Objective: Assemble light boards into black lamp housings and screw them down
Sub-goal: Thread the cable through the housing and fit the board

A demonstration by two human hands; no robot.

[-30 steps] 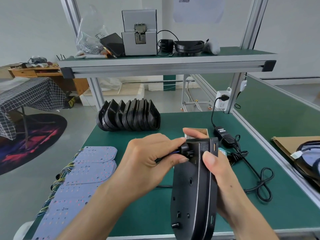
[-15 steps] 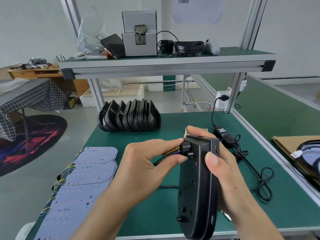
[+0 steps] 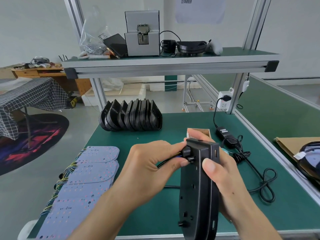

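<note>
Gripping the black lamp housing (image 3: 197, 191) on edge above the green surface (image 3: 155, 213), the right hand (image 3: 223, 177) curls round it; left hand (image 3: 147, 172) fingers (image 3: 180, 163) pinch its wires (image 3: 170, 157) at nine o'clock.

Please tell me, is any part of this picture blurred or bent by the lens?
Head view: the shelf bows and the frame posts lean, a wide-angle effect; the right edge near the cardboard smears; the lamp housing and left hand look fairly sharp; lighting is soft, without glare.

The lamp housing (image 3: 197, 187) looks like matt black plastic; behind it, stacked housings (image 3: 131, 116) shine glossier. The worktop (image 3: 173, 135) is smooth matt green, framed in brushed aluminium.
</note>
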